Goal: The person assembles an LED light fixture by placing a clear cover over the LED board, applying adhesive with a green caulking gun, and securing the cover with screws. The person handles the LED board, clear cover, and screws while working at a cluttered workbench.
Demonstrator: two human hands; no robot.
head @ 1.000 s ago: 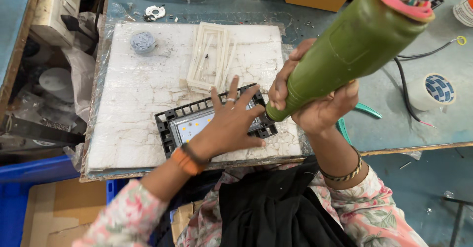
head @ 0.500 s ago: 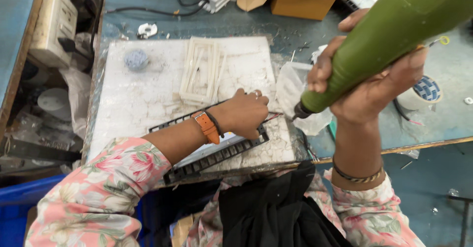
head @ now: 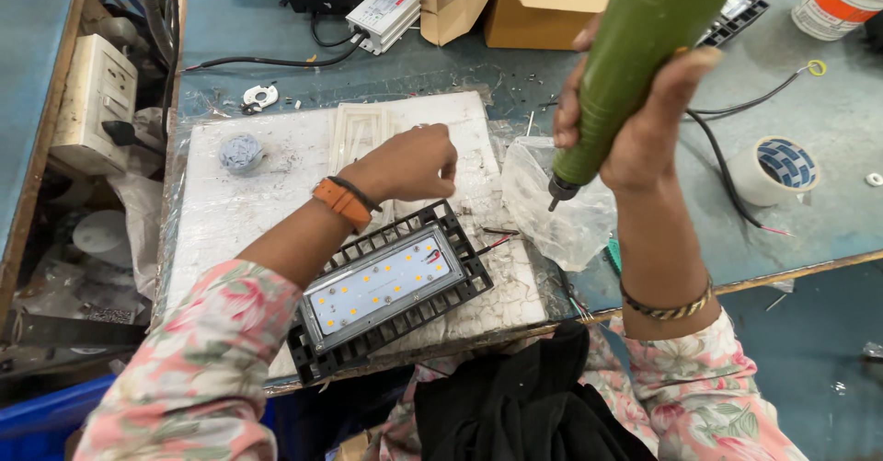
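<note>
1. White work board (head: 230, 213): lies on the bench, centre-left.
2. LED floodlight module (head: 391, 286): rests on the board's near edge, black finned frame, tilted.
3. Green electric screwdriver (head: 635, 47): right hand (head: 644, 125) clenched around its barrel, bit pointing down above a clear plastic bag (head: 556, 208); bag contents cannot be told.
4. Open cardboard box (head: 538, 5): far centre, contents hidden.
5. Left hand (head: 409, 162): fingers curled over the board, just beyond the module; grasp cannot be told.

Green screwdriver (head: 635, 65), black-framed lamp (head: 391, 286), orange wristband (head: 342, 203), floral pink sleeves (head: 198, 369).

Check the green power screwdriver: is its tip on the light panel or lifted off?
Lifted off. The right hand holds the green screwdriver tilted, its tip above the plastic bag, beside the light panel.
</note>
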